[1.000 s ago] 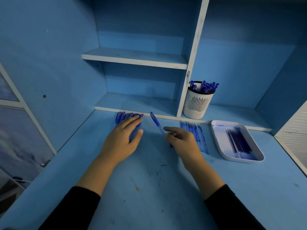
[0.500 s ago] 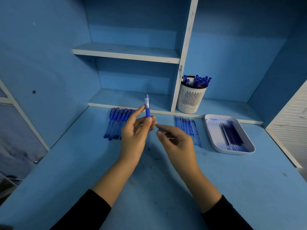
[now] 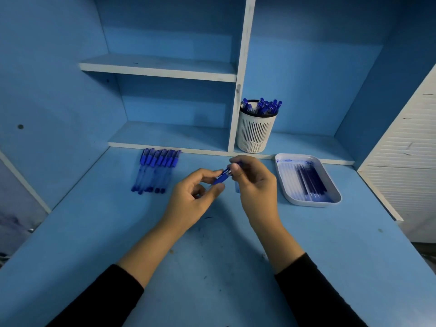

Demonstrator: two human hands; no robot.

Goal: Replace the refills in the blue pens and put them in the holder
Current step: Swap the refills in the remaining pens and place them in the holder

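Note:
Both hands meet over the middle of the blue desk on one blue pen. My left hand pinches its dark blue grip end between thumb and fingers. My right hand grips the other end, which its fingers hide. A row of several blue pens lies on the desk to the left. The white slotted holder with several blue pens in it stands on the low shelf behind. To the right, a white tray holds several refills.
The desk sits in a blue shelf unit with a white upright divider beside the holder and an upper shelf at the left. A white slatted panel borders the right side. More refills lie partly hidden behind my right hand.
The pen went from upright in my left hand to slanted low between both hands. My right hand has taken hold of its far end. The view moved closer.

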